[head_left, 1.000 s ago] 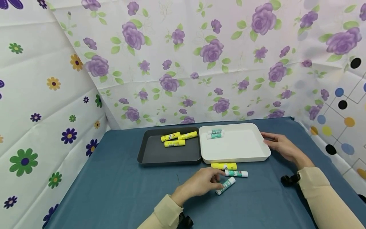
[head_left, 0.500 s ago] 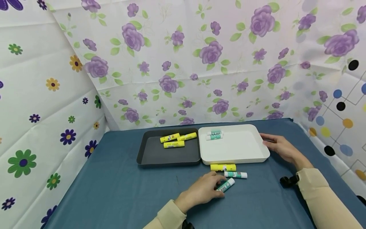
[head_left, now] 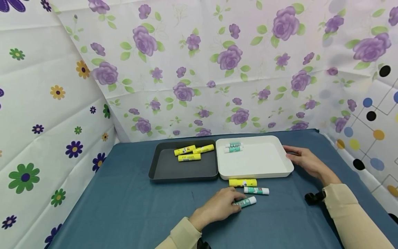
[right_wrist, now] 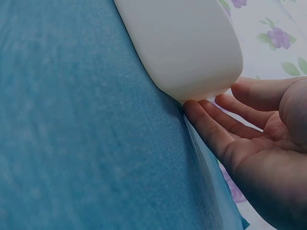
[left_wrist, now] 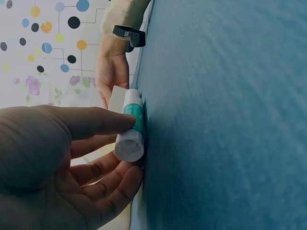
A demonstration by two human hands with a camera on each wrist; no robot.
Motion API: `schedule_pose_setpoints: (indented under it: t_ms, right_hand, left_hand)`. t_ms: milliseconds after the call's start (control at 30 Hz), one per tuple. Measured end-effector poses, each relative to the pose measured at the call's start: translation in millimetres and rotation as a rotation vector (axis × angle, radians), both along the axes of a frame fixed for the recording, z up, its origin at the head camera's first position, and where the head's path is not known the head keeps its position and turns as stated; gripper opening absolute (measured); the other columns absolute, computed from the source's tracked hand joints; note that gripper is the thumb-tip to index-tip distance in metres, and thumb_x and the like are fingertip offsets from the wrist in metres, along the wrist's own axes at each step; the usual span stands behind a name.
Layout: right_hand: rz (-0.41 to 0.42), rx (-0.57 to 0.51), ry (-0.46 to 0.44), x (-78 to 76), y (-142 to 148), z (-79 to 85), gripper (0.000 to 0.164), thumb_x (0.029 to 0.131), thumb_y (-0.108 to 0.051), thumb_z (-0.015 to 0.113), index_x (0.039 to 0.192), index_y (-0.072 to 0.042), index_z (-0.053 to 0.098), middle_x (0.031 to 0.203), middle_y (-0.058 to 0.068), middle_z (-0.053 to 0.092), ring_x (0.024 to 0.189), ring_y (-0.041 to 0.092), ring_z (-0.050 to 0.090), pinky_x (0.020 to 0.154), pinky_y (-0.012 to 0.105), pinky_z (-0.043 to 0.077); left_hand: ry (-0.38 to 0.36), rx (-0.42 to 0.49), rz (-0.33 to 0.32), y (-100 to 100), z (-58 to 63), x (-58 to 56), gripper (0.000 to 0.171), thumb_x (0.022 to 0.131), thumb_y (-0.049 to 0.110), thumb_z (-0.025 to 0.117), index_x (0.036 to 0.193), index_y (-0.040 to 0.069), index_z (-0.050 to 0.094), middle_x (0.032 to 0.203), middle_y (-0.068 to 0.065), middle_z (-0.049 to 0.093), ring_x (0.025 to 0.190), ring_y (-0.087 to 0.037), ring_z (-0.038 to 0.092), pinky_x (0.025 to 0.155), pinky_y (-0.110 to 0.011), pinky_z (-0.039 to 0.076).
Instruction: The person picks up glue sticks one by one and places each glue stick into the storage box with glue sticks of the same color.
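Note:
My left hand pinches a green-and-white glue stick low over the blue cloth, its white cap pointing right. In the left wrist view the thumb lies across the green label of this glue stick, with fingers curled on the other side. Just beyond are another green-and-white glue stick and a yellow glue stick. At the right end of the white tray, the fingertips of my right hand touch its wall. Those fingers look fairly straight in the right wrist view, the thumb near the rim.
Left of the white tray, against it, stands a dark grey tray with three yellow glue sticks. Two green-and-white glue sticks lie in the white tray. Blue cloth covers the table, and a flowered curtain hangs behind.
My left hand has shifted slightly right and closed its fingers on the near glue stick, which has turned to lie flatter, cap toward the right. The right hand stays at the white tray.

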State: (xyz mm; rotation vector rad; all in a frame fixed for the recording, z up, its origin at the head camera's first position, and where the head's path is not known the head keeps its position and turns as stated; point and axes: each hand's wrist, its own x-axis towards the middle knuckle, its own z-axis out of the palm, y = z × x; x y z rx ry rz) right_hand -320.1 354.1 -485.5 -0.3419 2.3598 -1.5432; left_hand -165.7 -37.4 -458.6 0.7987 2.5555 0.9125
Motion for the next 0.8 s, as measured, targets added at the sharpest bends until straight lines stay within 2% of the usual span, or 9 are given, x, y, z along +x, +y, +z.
schedule_pose_setpoints:
  t_ms: [267,500,800]
  right_hand:
    - [-0.004,0.006,0.001,-0.1,0,0.5,0.071,0.110,-0.034,0.056,0.164,-0.001,0.025,0.166,0.030,0.024,0.151,0.050,0.027,0.095,0.020,0.052]
    - [-0.008,0.012,0.004,0.4,0,0.6,0.073,0.109,-0.035,0.056,0.164,0.000,0.025,0.166,0.030,0.024,0.150,0.050,0.028,0.098,0.024,0.053]
    - [-0.006,0.003,0.015,0.1,-2,0.3,0.072,0.109,-0.035,0.056,0.164,0.000,0.025,0.166,0.030,0.024,0.151,0.049,0.027,0.093,0.016,0.051]
  left_hand:
    - [-0.034,0.088,-0.016,-7,3.4,-8.1,0.034,0.100,0.011,0.071,0.133,0.019,0.074,0.099,0.008,0.062,0.078,-0.001,0.051,0.066,-0.020,0.046]
    - [-0.053,0.173,-0.046,-13,4.7,-13.7,0.036,0.101,0.014,0.071,0.137,0.019,0.071,0.104,0.010,0.064,0.081,0.000,0.055,0.070,-0.020,0.050]
    - [-0.024,0.210,-0.047,-20,7.2,-13.9,0.035,0.104,0.013,0.067,0.138,0.019,0.070,0.111,0.010,0.064,0.078,-0.004,0.053,0.067,-0.021,0.048]
